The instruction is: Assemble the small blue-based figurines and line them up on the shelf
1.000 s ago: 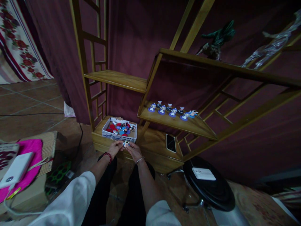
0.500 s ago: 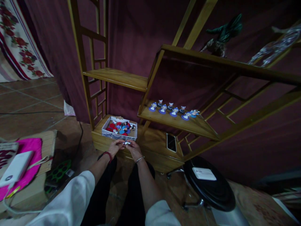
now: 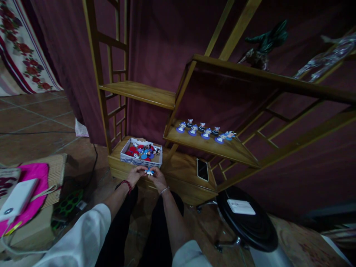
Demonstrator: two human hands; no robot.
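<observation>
My left hand point(image 3: 136, 174) and my right hand point(image 3: 158, 177) meet in front of my knees, both pinching one small blue-and-white figurine point(image 3: 150, 171). Just beyond them a white cardboard box point(image 3: 140, 161) sits on the bottom board of a wooden shelf unit point(image 3: 183, 174), filled with several red and blue figurines. A row of several similar figurines on blue bases point(image 3: 205, 132) stands on the middle shelf point(image 3: 222, 148) to the right.
A phone point(image 3: 202, 170) lies on the bottom board. A black round stool point(image 3: 250, 226) with a white card stands at right. At left, a white power bank point(image 3: 16, 198) rests on a pink cloth. Dark red curtain behind the shelves.
The figurine between my fingers has been turned, now showing its blue base. My hands stayed in almost the same place in front of the box.
</observation>
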